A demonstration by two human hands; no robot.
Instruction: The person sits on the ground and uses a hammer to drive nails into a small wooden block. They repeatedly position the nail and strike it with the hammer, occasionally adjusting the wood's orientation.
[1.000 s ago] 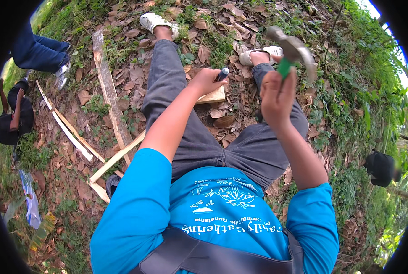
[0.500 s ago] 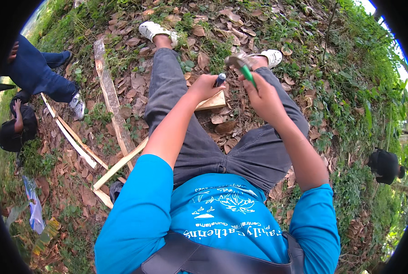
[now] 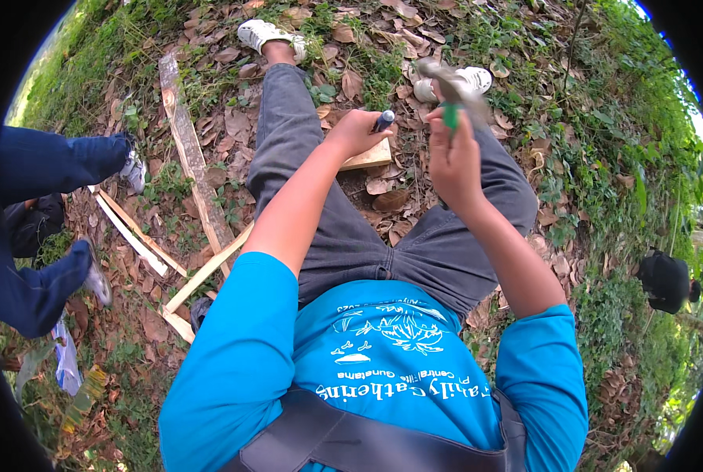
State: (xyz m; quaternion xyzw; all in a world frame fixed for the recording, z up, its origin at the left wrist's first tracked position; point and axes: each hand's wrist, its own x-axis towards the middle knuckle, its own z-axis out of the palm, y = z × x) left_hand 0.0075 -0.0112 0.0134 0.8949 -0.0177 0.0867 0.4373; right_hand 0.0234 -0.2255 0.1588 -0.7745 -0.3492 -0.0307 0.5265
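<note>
While my left hand (image 3: 355,130) closes around a dark-handled tool (image 3: 383,120) set on the small wood block (image 3: 371,156) between my knees, my right hand (image 3: 452,161) grips a green-handled hammer (image 3: 450,86), raised and blurred. Long planks (image 3: 194,169) lie on leaves at my left, near another person's blue trouser legs (image 3: 52,165).

We look steeply down from our own head (a single fisheye view), close over our teal shirt (image 3: 383,354) and knees toward leaf-strewn ground (image 3: 595,102).
</note>
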